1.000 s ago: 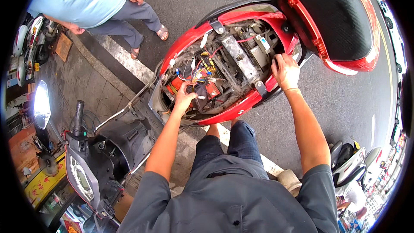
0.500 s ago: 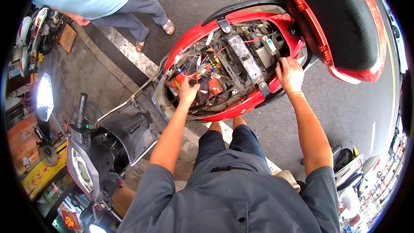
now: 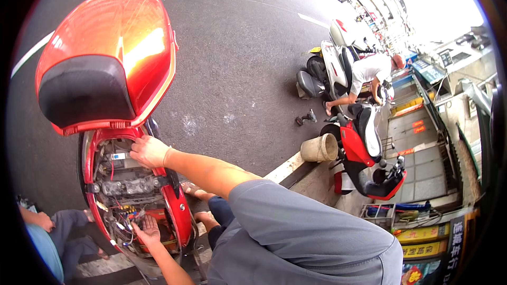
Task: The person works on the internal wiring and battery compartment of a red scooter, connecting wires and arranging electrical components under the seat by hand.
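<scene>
Now the view has swung round to the right, so the grey sleeve [image 3: 296, 221] fills the near part and the opened red scooter [image 3: 182, 216] lies at the left instead of the centre. Down in its body, the left hand [image 3: 149, 230], which pinched among the wires [image 3: 127, 216] half a second ago, turns its palm up, fingers spread, beside them. Beyond a metal crossbar [image 3: 129, 186], the right hand [image 3: 149, 151] remains at the far end's rim, near a white-and-blue piece [image 3: 119, 156]; its fingers are curled, and whether they grip anything I cannot tell. Past it rises the red rear box [image 3: 132, 26] with a black pad, its outer side now showing. A person in light blue [image 3: 42, 248] appears at the lower left. Farther right, a bucket [image 3: 317, 149] shows whole, with a drill [image 3: 305, 118] on the road and a co-worker [image 3: 367, 69] bending among parked scooters [image 3: 355, 142].
</scene>
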Demonstrator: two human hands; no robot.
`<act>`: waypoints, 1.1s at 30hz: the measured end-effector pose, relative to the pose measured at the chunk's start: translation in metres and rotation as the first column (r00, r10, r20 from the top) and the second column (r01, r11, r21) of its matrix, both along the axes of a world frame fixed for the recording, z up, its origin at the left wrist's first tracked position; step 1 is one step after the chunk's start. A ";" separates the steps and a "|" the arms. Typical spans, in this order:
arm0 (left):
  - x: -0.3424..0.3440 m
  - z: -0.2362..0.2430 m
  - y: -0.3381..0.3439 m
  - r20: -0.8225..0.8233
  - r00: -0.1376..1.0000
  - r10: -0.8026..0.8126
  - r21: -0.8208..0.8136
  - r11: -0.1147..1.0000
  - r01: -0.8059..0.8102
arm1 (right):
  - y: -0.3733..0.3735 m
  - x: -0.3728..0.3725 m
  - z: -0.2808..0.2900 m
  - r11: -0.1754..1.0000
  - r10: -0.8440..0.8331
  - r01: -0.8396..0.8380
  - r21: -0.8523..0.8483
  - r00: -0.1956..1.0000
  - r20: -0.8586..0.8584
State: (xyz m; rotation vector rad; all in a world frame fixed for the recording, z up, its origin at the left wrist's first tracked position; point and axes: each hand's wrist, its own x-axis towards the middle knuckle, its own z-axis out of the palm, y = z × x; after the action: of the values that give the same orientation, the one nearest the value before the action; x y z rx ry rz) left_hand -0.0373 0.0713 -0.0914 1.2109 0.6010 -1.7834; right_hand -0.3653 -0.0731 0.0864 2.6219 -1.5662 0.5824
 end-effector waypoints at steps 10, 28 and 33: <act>0.032 0.004 -0.002 0.108 0.976 -0.188 0.036 0.982 0.185 | 0.005 0.005 0.000 0.999 -0.040 0.040 0.003 0.999 0.033; 0.028 0.037 0.028 0.400 0.801 -0.447 -0.117 0.841 0.528 | 0.004 0.005 -0.004 0.997 -0.042 0.048 -0.058 0.995 0.094; 0.042 0.019 0.019 0.449 0.692 -0.565 -0.054 0.756 0.652 | 0.004 0.004 -0.012 0.998 -0.038 0.043 -0.056 0.995 0.091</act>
State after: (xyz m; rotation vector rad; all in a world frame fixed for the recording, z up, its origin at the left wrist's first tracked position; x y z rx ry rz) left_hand 0.0049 0.0900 -0.0721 1.7003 -0.2900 -1.9617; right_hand -0.3610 -0.0690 0.0748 2.5495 -1.5963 0.7412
